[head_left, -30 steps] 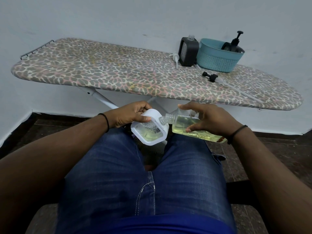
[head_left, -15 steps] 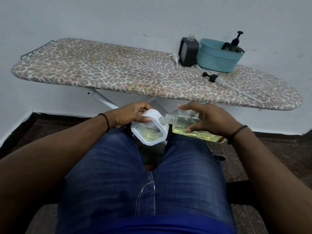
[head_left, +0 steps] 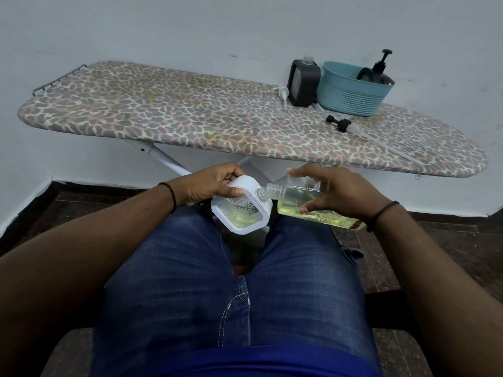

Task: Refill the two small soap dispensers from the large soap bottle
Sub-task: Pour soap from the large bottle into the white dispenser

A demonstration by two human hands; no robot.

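Hands (head_left: pixel 209 183) over lap, ironing board (head_left: pixel 190 123) beyond (basket (head_left: pixel 351 96) aboard)

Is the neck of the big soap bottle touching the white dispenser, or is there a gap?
Touching. In the head view the soap bottle, tilted in the right hand, has its neck resting in the opening of the white dispenser, which the left hand holds.

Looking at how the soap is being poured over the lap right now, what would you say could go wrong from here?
1. The large soap bottle, tipped in the right hand, meets the white dispenser only at a narrow neck; a small slip would probably spill soap onto the jeans.
2. The left hand holds the dispenser tilted in mid-air, unsupported, so it might overflow or drop.
3. Its black pump lies near the ironing board edge and could roll off.
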